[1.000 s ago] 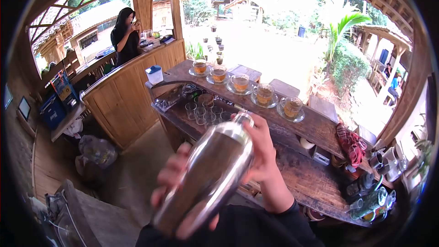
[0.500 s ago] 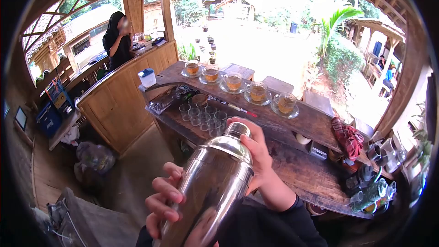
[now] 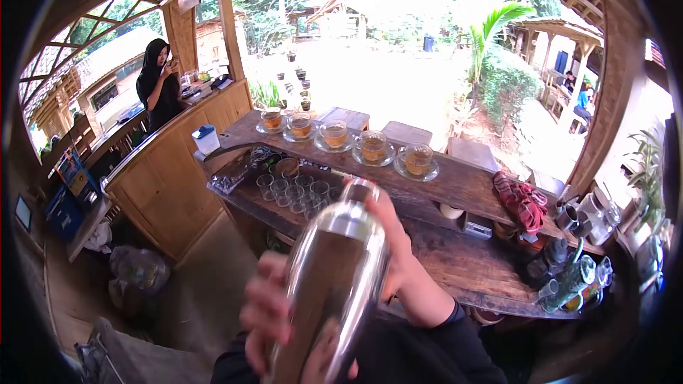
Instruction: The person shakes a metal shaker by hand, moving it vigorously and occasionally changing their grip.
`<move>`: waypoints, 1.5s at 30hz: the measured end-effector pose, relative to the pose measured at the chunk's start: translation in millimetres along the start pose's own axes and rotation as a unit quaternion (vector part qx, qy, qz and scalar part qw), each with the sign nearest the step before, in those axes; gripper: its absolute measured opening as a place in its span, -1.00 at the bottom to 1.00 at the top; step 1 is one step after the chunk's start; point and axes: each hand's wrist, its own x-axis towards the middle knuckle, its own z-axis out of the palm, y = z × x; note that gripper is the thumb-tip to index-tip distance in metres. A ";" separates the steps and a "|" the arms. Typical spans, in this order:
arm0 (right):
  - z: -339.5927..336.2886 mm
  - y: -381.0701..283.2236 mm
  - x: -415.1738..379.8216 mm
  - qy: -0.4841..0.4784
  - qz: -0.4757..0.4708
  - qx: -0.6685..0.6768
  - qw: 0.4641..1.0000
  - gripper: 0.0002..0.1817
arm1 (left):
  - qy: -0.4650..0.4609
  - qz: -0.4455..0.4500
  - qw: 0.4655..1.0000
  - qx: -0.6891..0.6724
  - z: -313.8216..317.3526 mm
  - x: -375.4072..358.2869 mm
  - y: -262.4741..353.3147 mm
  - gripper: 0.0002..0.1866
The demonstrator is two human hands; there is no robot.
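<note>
A shiny metal cocktail shaker (image 3: 324,291) fills the lower middle of the head view, tilted with its cap up and away from me. My left hand (image 3: 267,306) wraps around the lower body, its fingers blurred by motion. Around the shoulder and cap closes my right hand (image 3: 391,242), its far fingers hidden behind the metal. Beyond the shaker, several glass cups of amber drink, such as one cup (image 3: 415,160), stand in a row on saucers along the raised wooden counter (image 3: 455,188).
Several upturned-looking clear glasses (image 3: 295,192) sit on the lower shelf. A red checked cloth (image 3: 521,203) lies at the counter's right end, near a green glass jar (image 3: 575,284). A white container with a blue lid (image 3: 205,140) stands left. A person (image 3: 156,85) stands behind another counter.
The shaker has swung a little more upright, with both hands still around it. The whole scene has shifted left and slightly up as my head turned.
</note>
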 end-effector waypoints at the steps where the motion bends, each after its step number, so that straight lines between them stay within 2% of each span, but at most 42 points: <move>1: -1.2 4.0 -9.2 0.076 0.138 -0.016 0.987 0.04 | 0.001 0.016 1.000 -0.025 -1.5 -1.1 5.0 -0.18; 2: -3.8 11.9 -20.7 0.151 0.273 -0.032 0.950 -0.07 | 0.187 0.176 0.947 -0.194 59.4 -19.2 -63.0 -0.36; 3: -20.2 36.1 -36.4 0.180 0.302 0.037 0.935 -0.17 | -0.010 -0.001 0.998 0.056 45.1 -54.0 -85.6 -0.27; 4: -39.4 55.8 -48.7 0.209 0.329 0.106 0.915 -0.26 | -0.031 -0.031 0.999 0.021 74.1 -44.2 -94.5 -0.15; 5: -48.0 56.6 -52.9 0.233 0.332 0.105 0.908 -0.28 | -0.063 -0.160 0.983 -0.061 90.4 -37.8 -97.3 -0.11; 6: -56.6 52.4 -51.0 0.255 0.331 0.100 0.903 -0.31 | -0.092 -0.281 0.944 -0.146 102.0 -27.2 -94.6 -0.06; 7: -67.0 42.5 -49.3 0.241 0.299 0.105 0.917 -0.26 | -0.109 -0.262 0.947 -0.148 103.2 -17.9 -88.4 -0.04; 8: -67.3 19.0 -31.8 0.242 0.295 0.092 0.920 -0.26 | -0.106 -0.140 0.980 -0.093 99.6 -10.8 -79.6 0.00; 9: -58.2 -10.8 -8.9 0.239 0.277 0.064 0.928 -0.17 | -0.058 -0.052 0.984 -0.162 100.1 18.7 -58.0 -0.12; 10: -56.1 -27.5 4.2 0.237 0.257 0.036 0.936 -0.07 | -0.054 -0.048 0.982 -0.172 101.0 37.4 -43.2 -0.12; 11: -62.3 -24.1 8.8 0.152 0.100 -0.016 0.983 0.12 | -0.002 0.080 0.972 -0.221 100.7 51.1 -29.7 -0.27; 12: -65.6 -35.6 5.3 0.134 0.048 -0.061 0.988 0.22 | 0.053 0.205 0.941 -0.266 103.1 56.5 -21.7 -0.41; 13: -74.7 -33.8 -6.5 0.166 0.118 -0.070 0.977 0.15 | 0.057 0.206 0.938 -0.274 111.4 47.0 -25.0 -0.41; 14: -88.0 -26.2 -24.6 0.197 0.189 -0.078 0.959 0.08 | 0.007 0.056 0.957 -0.284 124.9 24.9 -36.1 -0.32; 15: -105.0 -13.6 -38.5 0.211 0.237 -0.080 0.945 -0.01 | -0.047 -0.097 0.951 -0.288 139.1 2.1 -45.0 -0.23; 16: -117.1 -9.0 -48.8 0.227 0.286 -0.081 0.927 -0.09 | -0.079 -0.024 0.989 -0.126 162.1 -7.6 -54.7 -0.10; 17: -124.9 -8.0 -60.8 0.253 0.305 -0.074 0.915 -0.10 | -0.126 -0.203 0.953 -0.187 184.2 -21.4 -53.0 -0.04; 18: -128.4 -14.2 -66.0 0.286 0.302 -0.059 0.907 -0.10 | -0.119 -0.271 0.925 -0.237 198.9 -22.5 -48.1 -0.13; 20: -133.2 -39.0 -59.2 0.311 0.263 -0.056 0.912 -0.10 | -0.119 -0.166 0.957 -0.204 207.8 -21.9 -21.9 -0.15; 22: -121.0 -72.8 -33.4 0.291 0.194 -0.084 0.933 -0.11 | -0.014 -0.010 0.974 -0.224 202.5 9.6 20.3 -0.28; 23: -116.0 -86.2 -23.2 0.251 0.130 -0.106 0.953 -0.11 | -0.011 -0.009 0.975 -0.223 196.3 26.1 42.0 -0.28; 24: -112.3 -95.7 -17.1 0.216 0.075 -0.121 0.966 -0.12 | 0.038 0.025 0.967 -0.250 187.4 42.1 66.5 -0.40; 25: -111.1 -100.6 -17.1 0.205 0.052 -0.130 0.969 -0.12 | 0.086 0.059 0.955 -0.277 180.5 54.1 88.6 -0.51; 26: -118.4 -98.4 -26.7 0.232 0.085 -0.130 0.960 -0.12 | 0.136 0.092 0.938 -0.304 180.8 58.8 102.9 -0.61; 28: -142.5 -90.8 -60.3 0.322 0.182 -0.106 0.923 -0.13 | 0.003 0.073 0.968 -0.241 218.0 45.8 81.3 -0.46; 29: -162.5 -84.5 -79.2 0.370 0.221 -0.074 0.899 -0.13 | -0.078 0.009 0.969 -0.236 237.2 30.3 72.7 -0.34; 30: -177.6 -85.3 -95.1 0.411 0.239 -0.057 0.878 -0.13 | -0.125 -0.121 0.960 -0.218 263.0 6.3 68.1 -0.21; 31: -187.1 -94.4 -102.7 0.434 0.239 -0.056 0.867 -0.14 | -0.158 -0.244 0.902 -0.318 278.6 -9.7 66.5 -0.19; 32: -189.7 -110.6 -101.7 0.442 0.225 -0.067 0.866 -0.14 | -0.156 -0.242 0.901 -0.325 280.0 -12.7 76.3 -0.19; 34: -181.7 -148.0 -84.9 0.422 0.172 -0.101 0.884 -0.14 | -0.072 -0.144 0.935 -0.316 279.3 -12.0 94.7 -0.19; 35: -177.9 -165.4 -76.8 0.394 0.142 -0.118 0.900 -0.15 | -0.018 -0.052 0.946 -0.320 272.0 1.9 107.8 -0.26; 36: -173.5 -182.1 -69.4 0.358 0.104 -0.144 0.916 -0.15 | 0.024 0.034 0.943 -0.331 260.6 21.5 126.6 -0.42; 37: -169.9 -195.9 -64.9 0.320 0.063 -0.164 0.931 -0.15 | 0.107 0.063 0.929 -0.348 247.5 35.1 151.8 -0.55; 38: -167.7 -205.6 -63.8 0.290 0.031 -0.175 0.940 -0.15 | 0.124 0.141 0.914 -0.359 238.8 39.8 159.3 -0.56; 40: -175.1 -208.5 -76.8 0.299 0.030 -0.180 0.937 -0.16 | 0.264 0.178 0.859 -0.402 267.8 25.1 176.7 -0.56; 42: -200.8 -196.9 -103.6 0.391 0.101 -0.144 0.903 -0.17 | 0.088 0.095 0.916 -0.380 288.4 -4.2 152.1 -0.55; 43: -218.3 -189.6 -119.1 0.440 0.136 -0.114 0.881 -0.17 | 0.047 0.009 0.943 -0.330 315.5 -19.2 146.5 -0.49; 44: -234.0 -183.2 -133.2 0.480 0.161 -0.091 0.858 -0.17 | 0.004 -0.076 0.958 -0.277 339.8 -30.3 143.5 -0.43; 45: -241.4 -182.4 -139.2 0.500 0.170 -0.084 0.845 -0.17 | -0.055 -0.153 0.940 -0.301 349.7 -34.4 137.7 -0.37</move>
